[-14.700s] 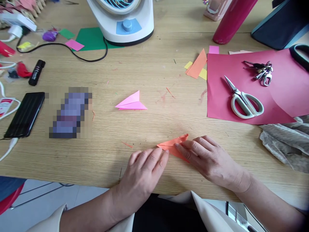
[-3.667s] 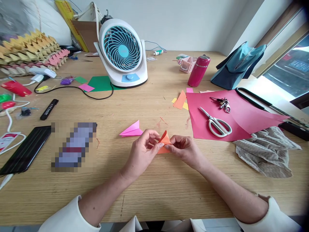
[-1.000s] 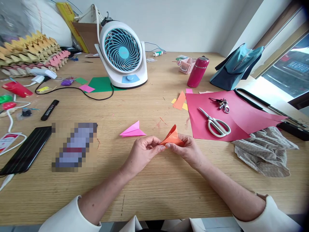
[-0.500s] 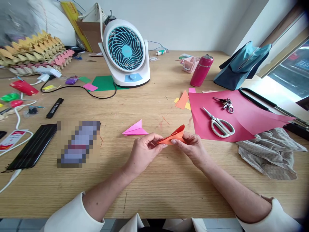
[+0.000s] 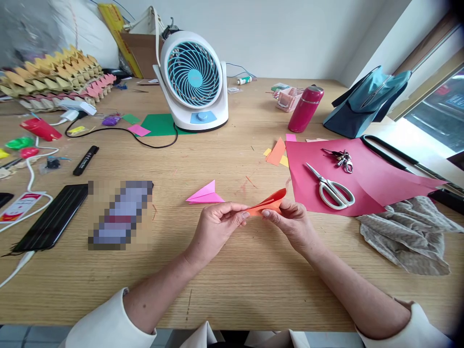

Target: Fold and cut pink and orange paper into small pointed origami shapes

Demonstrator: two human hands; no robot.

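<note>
An orange folded paper plane [image 5: 270, 202] is held above the table between both hands. My left hand [image 5: 219, 224] pinches its narrow left end between thumb and fingers. At the wider right end, my right hand [image 5: 292, 220] grips the paper with the thumb in front and the fingers behind. The folded layers gape a little along the top. Just behind my left hand, a pink paper plane [image 5: 206, 193] lies on the table, its point toward the left.
Scissors [image 5: 331, 188] and keys [image 5: 342, 160] lie on red paper [image 5: 369, 176] at right, beside a crumpled cloth [image 5: 409, 237]. A fan [image 5: 195, 82] and a red flask [image 5: 306, 108] stand behind. Left are a marker [image 5: 86, 160], a black device [image 5: 52, 217] and a pixelated phone-shaped object [image 5: 121, 215].
The right end of the orange paper has shifted slightly right with my right hand, and my left fingers lie straighter along its tip. The whole view has shifted slightly.
</note>
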